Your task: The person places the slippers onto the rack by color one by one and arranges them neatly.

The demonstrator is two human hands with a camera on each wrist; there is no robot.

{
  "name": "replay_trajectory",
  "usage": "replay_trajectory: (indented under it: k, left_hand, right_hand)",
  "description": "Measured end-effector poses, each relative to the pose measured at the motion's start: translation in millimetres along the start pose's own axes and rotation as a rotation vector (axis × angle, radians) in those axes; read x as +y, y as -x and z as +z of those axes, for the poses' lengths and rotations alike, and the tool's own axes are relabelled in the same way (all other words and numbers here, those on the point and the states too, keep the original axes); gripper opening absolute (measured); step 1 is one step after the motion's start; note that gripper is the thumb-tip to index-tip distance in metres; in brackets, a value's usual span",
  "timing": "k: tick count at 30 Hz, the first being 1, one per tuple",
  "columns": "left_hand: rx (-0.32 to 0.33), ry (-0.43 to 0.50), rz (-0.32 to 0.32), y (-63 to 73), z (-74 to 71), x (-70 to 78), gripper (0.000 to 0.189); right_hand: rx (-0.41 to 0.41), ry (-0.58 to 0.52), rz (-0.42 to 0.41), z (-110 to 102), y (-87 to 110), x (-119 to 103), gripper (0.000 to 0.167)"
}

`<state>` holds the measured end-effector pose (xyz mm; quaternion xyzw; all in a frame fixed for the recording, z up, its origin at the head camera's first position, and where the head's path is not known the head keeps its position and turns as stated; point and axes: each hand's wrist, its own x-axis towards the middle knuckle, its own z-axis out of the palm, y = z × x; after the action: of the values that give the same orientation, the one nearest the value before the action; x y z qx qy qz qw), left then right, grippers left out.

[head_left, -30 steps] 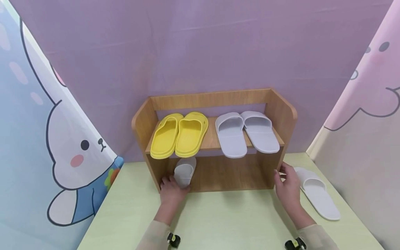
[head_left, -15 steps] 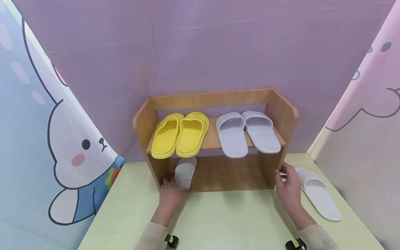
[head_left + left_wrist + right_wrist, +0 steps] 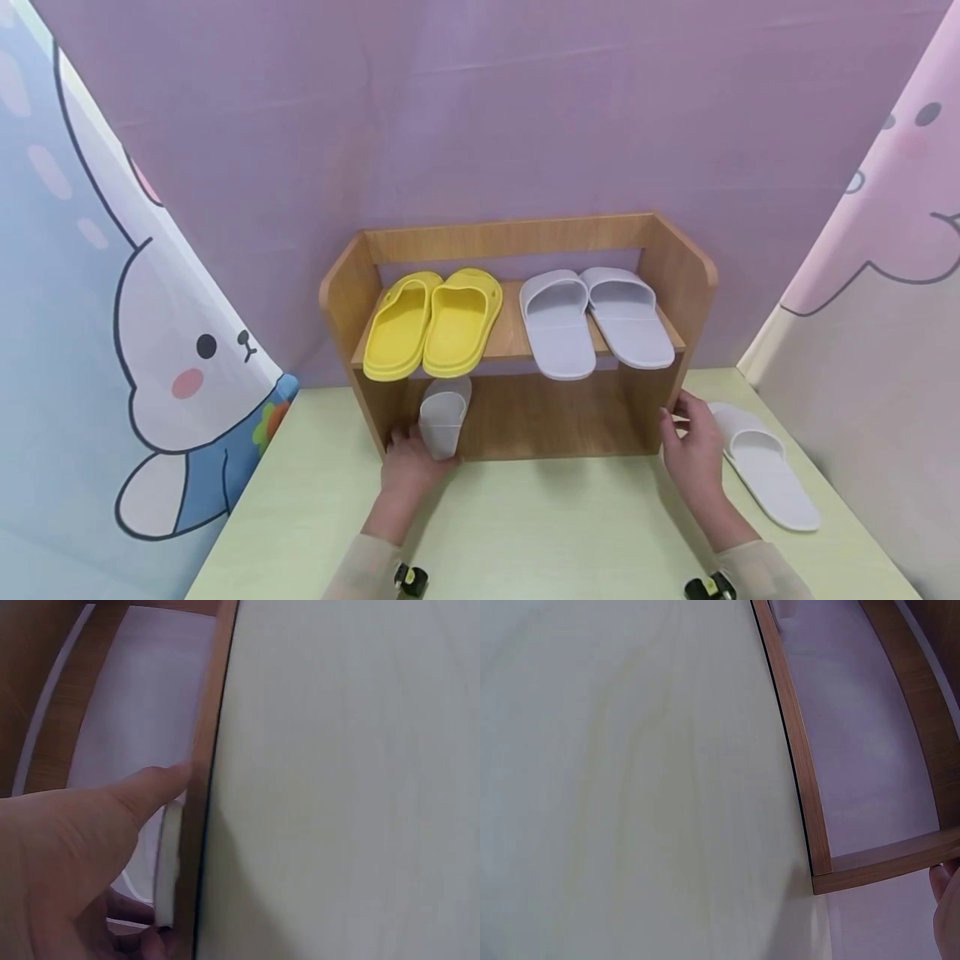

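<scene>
A pale grey slipper (image 3: 444, 419) lies on the lower level of a small wooden shoe rack (image 3: 558, 417), near the left side panel. My left hand (image 3: 411, 471) holds its near end, with the fingers on its left and the thumb across on the right. In the left wrist view the thumb (image 3: 154, 784) reaches the rack's front edge, and the slipper's sole edge (image 3: 169, 862) shows between thumb and fingers. My right hand (image 3: 693, 450) grips the front edge of the right side panel (image 3: 900, 862), its fingertips against the outer face.
On the upper shelf sit a pair of yellow clogs (image 3: 427, 329) and a pair of lavender-grey slippers (image 3: 592, 325). Another pale slipper (image 3: 772, 479) lies on the light green table (image 3: 547, 533), right of my right hand. A purple curtain (image 3: 510, 125) hangs behind the rack.
The slipper on the lower level has come slightly toward the front edge, and my left hand has drawn back a little with it. My right hand stays on the side panel.
</scene>
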<state>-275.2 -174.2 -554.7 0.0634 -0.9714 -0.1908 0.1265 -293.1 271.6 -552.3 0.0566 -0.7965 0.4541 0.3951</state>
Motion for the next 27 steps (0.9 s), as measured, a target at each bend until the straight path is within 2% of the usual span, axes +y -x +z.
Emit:
replay_trajectory:
  k: [4, 9, 15, 18, 22, 25, 27]
  left_hand:
    - [-0.047, -0.002, -0.02, 4.2, -9.0, -0.6, 0.111]
    - [-0.051, -0.017, 0.007, 9.7, -25.6, -4.5, 0.105]
    - [-0.014, 0.104, 0.039, 15.0, -52.5, -11.9, 0.075]
    - [0.076, 0.163, 0.039, 16.6, -63.3, -19.7, 0.052]
    - [0.273, 0.266, 0.05, 15.6, -72.0, -34.3, 0.022]
    - [0.38, 0.324, 0.046, 11.6, -75.1, -45.5, 0.016]
    - [0.415, 0.347, 0.027, 8.8, -75.6, -52.1, 0.019]
  right_hand:
    - [-0.003, -0.001, 0.006, -0.3, 0.5, 1.2, 0.037]
    - [0.0, -0.005, 0.0, -1.1, 0.6, 1.1, 0.037]
    - [0.011, -0.007, -0.015, -0.9, -0.5, 1.8, 0.037]
    - [0.012, -0.009, -0.019, -0.2, -0.2, 3.5, 0.038]
    - [0.01, -0.012, -0.018, 0.2, 0.5, 3.1, 0.038]
    - [0.011, -0.017, -0.017, 0.5, 0.2, 2.9, 0.037]
    - [0.01, -0.014, -0.017, 1.2, 0.3, 2.7, 0.037]
